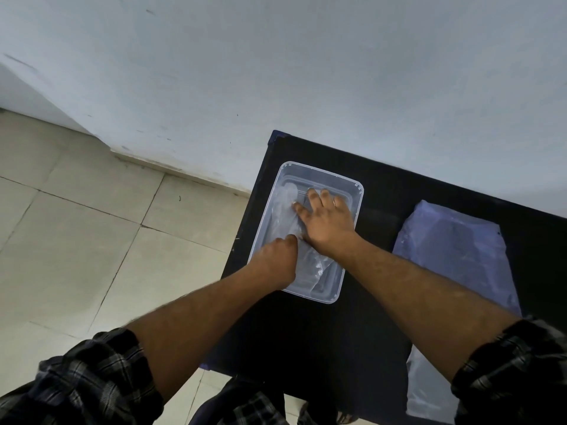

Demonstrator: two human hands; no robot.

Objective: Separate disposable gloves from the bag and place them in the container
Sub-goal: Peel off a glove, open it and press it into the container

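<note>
A clear rectangular plastic container (319, 173) sits on the left part of a black table (383, 191). Thin transparent disposable gloves (285, 204) lie inside it. My right hand (328, 222) lies flat on the gloves with fingers spread, pressing them down. My left hand (276, 259) is curled at the container's near left side, its fingers pinching the glove plastic. The bluish translucent bag (454, 250) with more gloves lies flat on the table to the right of the container, partly hidden by my right forearm.
A pale wall runs behind the table. Beige tiled floor (76, 240) lies to the left of the table's left edge. Another clear plastic sheet (426, 388) hangs at the table's near right edge. Checked sleeves cover both upper arms.
</note>
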